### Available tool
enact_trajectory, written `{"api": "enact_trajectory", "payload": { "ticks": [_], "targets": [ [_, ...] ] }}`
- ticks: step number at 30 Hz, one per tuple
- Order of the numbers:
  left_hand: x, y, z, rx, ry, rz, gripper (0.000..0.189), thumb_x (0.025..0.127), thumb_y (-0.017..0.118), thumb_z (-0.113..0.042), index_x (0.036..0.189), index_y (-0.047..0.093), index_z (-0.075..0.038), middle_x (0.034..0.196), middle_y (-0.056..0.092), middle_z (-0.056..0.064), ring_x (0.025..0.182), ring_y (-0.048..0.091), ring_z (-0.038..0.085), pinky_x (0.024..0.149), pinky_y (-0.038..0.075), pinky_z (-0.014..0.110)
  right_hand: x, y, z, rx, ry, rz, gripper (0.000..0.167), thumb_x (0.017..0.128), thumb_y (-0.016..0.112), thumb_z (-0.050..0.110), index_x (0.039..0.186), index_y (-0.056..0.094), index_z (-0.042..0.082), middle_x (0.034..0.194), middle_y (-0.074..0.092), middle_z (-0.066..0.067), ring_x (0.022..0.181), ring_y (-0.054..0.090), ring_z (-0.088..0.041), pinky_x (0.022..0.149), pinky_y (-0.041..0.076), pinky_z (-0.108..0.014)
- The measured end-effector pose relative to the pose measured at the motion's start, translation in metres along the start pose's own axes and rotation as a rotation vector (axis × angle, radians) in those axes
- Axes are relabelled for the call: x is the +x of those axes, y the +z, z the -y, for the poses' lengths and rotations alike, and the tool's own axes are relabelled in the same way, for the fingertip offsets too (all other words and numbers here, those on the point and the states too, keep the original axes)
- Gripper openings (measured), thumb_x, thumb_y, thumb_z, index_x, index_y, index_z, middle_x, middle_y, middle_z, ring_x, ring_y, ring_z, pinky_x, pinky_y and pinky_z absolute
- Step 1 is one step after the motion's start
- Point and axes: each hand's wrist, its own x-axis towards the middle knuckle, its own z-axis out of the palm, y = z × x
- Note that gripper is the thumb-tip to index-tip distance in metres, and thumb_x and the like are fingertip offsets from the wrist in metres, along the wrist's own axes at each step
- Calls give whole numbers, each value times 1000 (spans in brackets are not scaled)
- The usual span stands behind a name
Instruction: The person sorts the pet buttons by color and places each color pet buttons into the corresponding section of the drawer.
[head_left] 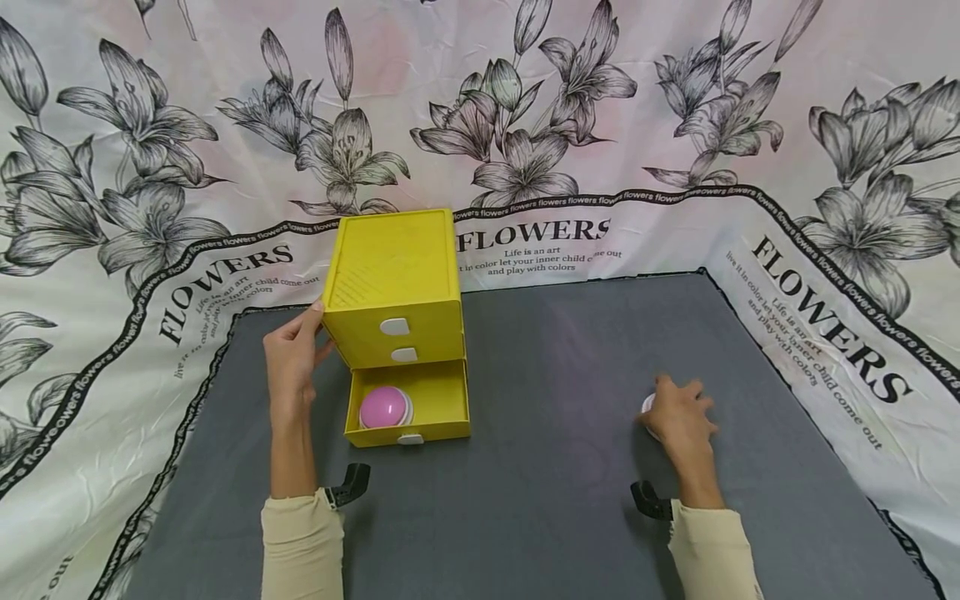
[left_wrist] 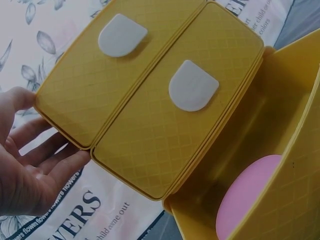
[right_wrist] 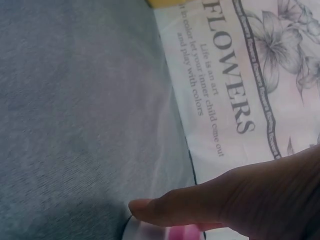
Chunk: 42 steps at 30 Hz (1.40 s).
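Note:
A yellow drawer unit [head_left: 393,329] stands at the back of the table, its lowest drawer [head_left: 442,400] pulled out. Inside that drawer lies a round pink-domed thing [head_left: 383,407] with a white rim. My left hand [head_left: 292,358] touches the unit's left side, with thumb and fingertips along its edge in the left wrist view. The two upper drawers [left_wrist: 155,125] are closed and carry white tabs. Far to the right, my right hand [head_left: 681,421] holds a round white-and-pink thing [right_wrist: 185,232] at the table, thumb against it; most of it is hidden.
A dark grey cloth [head_left: 555,492] covers the table. Around its back and sides hangs a white sheet [head_left: 525,242] printed with flowers and lettering. A black wrist mount [head_left: 350,485] sits on the left sleeve, another black mount [head_left: 651,501] on the right.

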Motion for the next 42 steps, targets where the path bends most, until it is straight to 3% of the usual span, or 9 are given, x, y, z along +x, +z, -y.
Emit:
{"api": "enact_trajectory", "payload": {
  "ticks": [5, 11, 18, 23, 29, 33, 42],
  "targets": [
    [0, -1, 1, 0, 4, 6, 44, 101, 68, -44, 131, 75, -12, 150, 63, 5, 135, 61, 13, 105, 60, 33, 0, 0, -7, -2, 4, 16, 54, 86, 69, 5, 132, 46, -13, 124, 33, -49, 120, 32, -69, 88, 39, -88],
    [-1, -1, 2, 9, 7, 5, 44, 102, 67, -45, 131, 75, -13, 151, 63, 4, 136, 60, 14, 108, 59, 36, 1, 0, -8, -12, -18, 6, 55, 85, 72, 6, 131, 48, -14, 123, 36, -48, 119, 34, -69, 90, 38, -88],
    [-1, -1, 2, -10, 11, 9, 45, 100, 69, -44, 130, 75, -11, 150, 63, 4, 134, 61, 11, 105, 60, 32, 1, -4, -6, -13, -19, -2, 54, 84, 74, 9, 128, 51, -14, 121, 38, -47, 118, 35, -67, 90, 39, -87],
    [-1, -2, 2, -8, 4, 3, 45, 100, 70, -45, 130, 75, -13, 149, 64, 3, 133, 62, 11, 103, 61, 30, -1, -2, 4, -13, -63, 7, 57, 86, 76, 12, 132, 52, -12, 125, 38, -46, 121, 35, -65, 93, 38, -87],
    [-1, -2, 0, -1, 1, 5, 45, 100, 69, -46, 132, 74, -15, 150, 63, 3, 135, 61, 12, 101, 61, 28, -9, 5, 29, -36, -152, 26, 63, 88, 78, 18, 139, 53, -8, 129, 41, -42, 121, 41, -60, 93, 45, -80],
    [-2, -2, 0, -17, 1, 9, 44, 100, 70, -45, 133, 73, -16, 150, 63, 3, 135, 61, 12, 99, 62, 26, -14, 10, 50, -47, -260, 42, 65, 87, 83, 22, 141, 57, -3, 128, 48, -38, 118, 49, -56, 89, 53, -71],
    [-3, -2, -1, -19, -13, 8, 45, 100, 70, -45, 134, 73, -16, 149, 64, 3, 134, 60, 11, 108, 57, 35, -26, 18, 102, 2, -509, 67, 61, 85, 87, 23, 138, 64, 4, 127, 55, -30, 112, 54, -45, 88, 60, -61]
  ]
}}
